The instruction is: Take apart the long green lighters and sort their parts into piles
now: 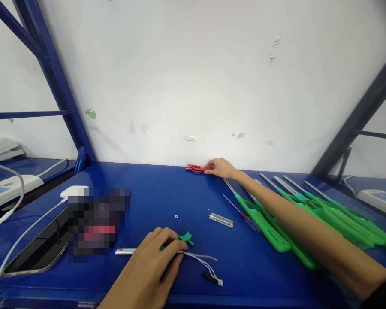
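My left hand (157, 262), near the front edge of the table, is closed round a silver metal tube (125, 251). Thin white wires (199, 257) and a black part (209, 277) trail out to its right. A small teal plastic piece (186, 237) shows beyond its fingertips. My right hand (220, 166) reaches to the back of the table by the wall. Its fingers are pinched on the right end of a red plastic casing (196, 168), which lies flat. How firmly they grip is hidden.
Several green long-necked lighters (263, 223) lie at the right, partly under my right forearm. Between my hands are a screwdriver (244, 216), a clear tank (221, 220) and a tiny part (176, 216). At the left are a phone (38, 249) and a white cable (22, 238).
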`<state>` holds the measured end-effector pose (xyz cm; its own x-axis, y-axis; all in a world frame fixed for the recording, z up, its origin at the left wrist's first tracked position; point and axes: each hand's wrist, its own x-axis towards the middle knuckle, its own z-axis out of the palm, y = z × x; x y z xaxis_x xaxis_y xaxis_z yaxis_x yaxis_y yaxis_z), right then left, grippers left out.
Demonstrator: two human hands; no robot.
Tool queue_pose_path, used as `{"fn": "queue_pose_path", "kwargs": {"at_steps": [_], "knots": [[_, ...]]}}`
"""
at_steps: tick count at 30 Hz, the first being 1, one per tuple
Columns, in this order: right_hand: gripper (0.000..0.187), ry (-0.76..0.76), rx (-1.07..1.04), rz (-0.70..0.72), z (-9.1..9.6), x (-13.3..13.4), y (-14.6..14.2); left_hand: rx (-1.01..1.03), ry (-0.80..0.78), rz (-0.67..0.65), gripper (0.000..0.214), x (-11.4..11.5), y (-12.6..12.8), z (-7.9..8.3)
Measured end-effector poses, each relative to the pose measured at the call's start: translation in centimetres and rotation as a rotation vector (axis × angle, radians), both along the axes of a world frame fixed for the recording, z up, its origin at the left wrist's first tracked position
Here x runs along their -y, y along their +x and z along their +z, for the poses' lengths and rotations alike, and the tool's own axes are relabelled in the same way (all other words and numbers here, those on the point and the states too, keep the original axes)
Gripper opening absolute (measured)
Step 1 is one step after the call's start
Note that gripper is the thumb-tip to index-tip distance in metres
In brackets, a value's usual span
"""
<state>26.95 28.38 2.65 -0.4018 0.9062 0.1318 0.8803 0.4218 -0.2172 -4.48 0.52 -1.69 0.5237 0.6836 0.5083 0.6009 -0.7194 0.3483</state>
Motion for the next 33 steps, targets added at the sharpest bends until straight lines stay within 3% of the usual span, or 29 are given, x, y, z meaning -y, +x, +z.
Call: {"fn": "queue_pose_path", "kwargs": {"at_steps": [5, 14, 22, 27, 31, 33], "knots": [[0.039, 0.030, -0.014, -0.032, 0.2, -0.5, 0.5, -0.010, 0.013, -0.003, 0.028, -0.1, -0.1, -0.4], [0.039, -0.055, 0.004, 0.001, 0.3, -0.9, 1.0, -0.023, 0.036, 0.014, 0.027, -0.3, -0.4, -0.8], [0.039, 0.073, 0.006, -0.029, 2.0, 1.0, 1.1, -0.042, 0.019, 0.022, 0.025, -0.3, -0.5, -0.7], [0.039, 0.176, 0.031, 0.013, 4.3, 5.5, 1.4, -0.019, 0.008, 0.013, 0.028, -0.4, -0.4, -0.7], [0.031, 0.137, 0.107, 0.133, 5.3, 12.4, 0.8, -0.020, 0.030, 0.020, 0.026, -0.3, -0.2, -0.4], [0.040, 0.141, 0.153, 0.175, 5.1, 15.9, 0.0, -0.023, 0.071, 0.025, 0.026, -0.5, 0.0, -0.1]]}}
